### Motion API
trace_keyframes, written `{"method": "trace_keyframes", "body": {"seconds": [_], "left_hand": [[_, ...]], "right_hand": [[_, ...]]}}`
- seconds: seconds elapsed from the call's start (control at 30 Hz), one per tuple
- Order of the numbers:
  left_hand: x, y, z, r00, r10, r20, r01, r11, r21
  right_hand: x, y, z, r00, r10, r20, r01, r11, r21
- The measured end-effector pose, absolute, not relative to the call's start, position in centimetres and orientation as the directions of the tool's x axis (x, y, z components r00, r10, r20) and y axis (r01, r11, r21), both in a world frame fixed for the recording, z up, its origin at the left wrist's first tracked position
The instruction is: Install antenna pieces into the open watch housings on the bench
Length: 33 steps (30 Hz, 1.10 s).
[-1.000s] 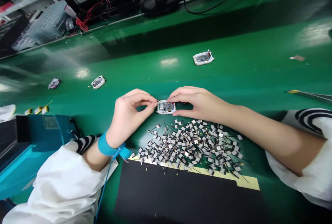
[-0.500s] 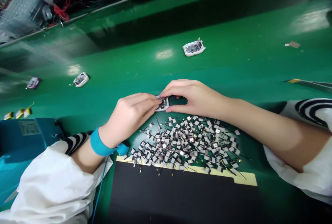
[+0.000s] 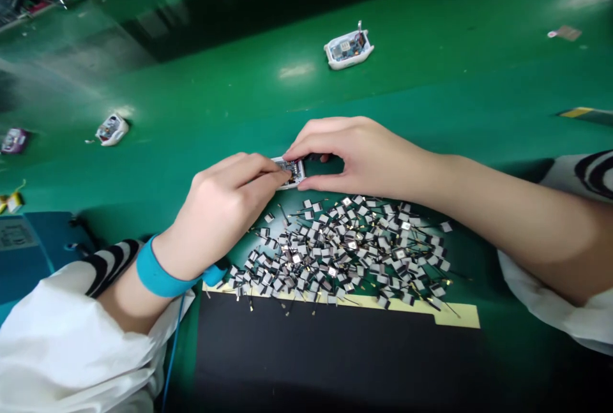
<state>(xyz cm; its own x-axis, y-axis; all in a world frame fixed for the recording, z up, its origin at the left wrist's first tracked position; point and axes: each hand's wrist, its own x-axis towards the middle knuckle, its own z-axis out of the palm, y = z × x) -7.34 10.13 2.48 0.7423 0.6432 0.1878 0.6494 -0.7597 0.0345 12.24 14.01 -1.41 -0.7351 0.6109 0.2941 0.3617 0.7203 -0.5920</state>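
Okay, your left hand and right hand meet over a small white-cased circuit board, which sits on the green bench mat just above a heap of tiny square antennas with thin leads. Your left fingertips are closed onto it, covering part of the board, while your right hand arches in, forefinger at its upper edge and thumb by its lower corner. Together they have hold of it (how hard each presses, you can't tell from here). A blue wrist strap circles your left wrist, its blue cord running down past your white sleeve. Below the heap lies a black mat edged with yellow tape. Two more white-cased units sit farther out on the bench, one ahead and one off to your left.
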Motion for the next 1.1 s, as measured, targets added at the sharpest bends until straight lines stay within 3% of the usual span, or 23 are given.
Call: {"method": "trace_keyframes", "body": {"seconds": [0.23,1.1], "left_hand": [[-7.2,9.84,2.45,0.707,0.68,0.192,0.679,-0.729,0.084],[-6.52,9.58,2.5,0.671,0.727,0.148,0.735,-0.678,-0.002]], "right_hand": [[12.27,13.92,-1.24,-0.732,0.625,0.272,0.388,0.71,-0.587],[12.25,13.94,-1.05,-0.733,0.627,0.263,0.396,0.708,-0.584]]}}
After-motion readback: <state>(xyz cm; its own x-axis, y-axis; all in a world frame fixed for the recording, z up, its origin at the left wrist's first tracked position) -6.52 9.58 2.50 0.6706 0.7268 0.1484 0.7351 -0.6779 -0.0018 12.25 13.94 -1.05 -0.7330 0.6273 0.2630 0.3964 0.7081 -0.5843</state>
